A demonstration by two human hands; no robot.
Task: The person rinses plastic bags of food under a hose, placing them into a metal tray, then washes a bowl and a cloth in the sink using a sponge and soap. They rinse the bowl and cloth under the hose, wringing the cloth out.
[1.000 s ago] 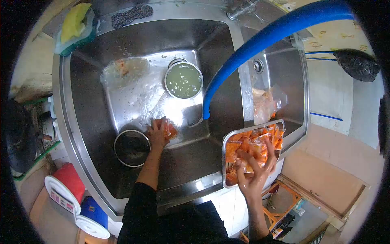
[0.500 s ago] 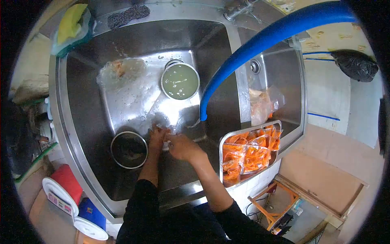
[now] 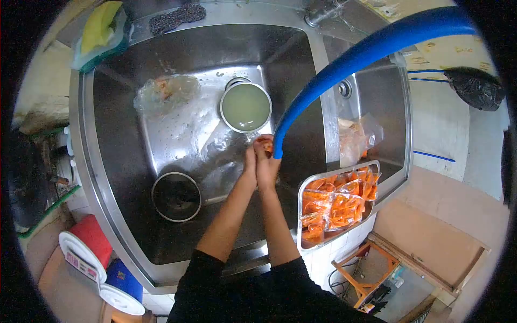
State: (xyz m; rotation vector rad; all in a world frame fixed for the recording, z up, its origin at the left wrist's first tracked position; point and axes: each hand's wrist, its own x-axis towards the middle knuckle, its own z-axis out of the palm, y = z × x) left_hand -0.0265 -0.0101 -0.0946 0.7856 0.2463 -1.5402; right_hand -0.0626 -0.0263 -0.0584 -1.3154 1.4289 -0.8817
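Note:
My left hand (image 3: 249,166) and my right hand (image 3: 267,168) are pressed together over the sink (image 3: 164,126), close to the mouth of a blue hose (image 3: 312,89). Both have their fingers closed. A reddish-orange patch shows at the fingertips, too small to tell whether it is a held thing. Just beyond the hands stands a round metal pot (image 3: 246,107) full of cloudy greenish water. A second round metal container (image 3: 176,197), dark inside, is at the near left of the sink.
A crumpled clear plastic bag (image 3: 166,96) lies at the sink's far left. On the right, a metal tray (image 3: 300,215) of orange packets rests by the smaller basin, which holds more plastic bags (image 3: 355,137). A yellow sponge (image 3: 100,24) and dark scrubber (image 3: 177,19) sit on the back rim.
Both hands have moved up and right from the sink floor to the hose mouth and come together. White bits on the pot's water no longer show. The view has shifted slightly.

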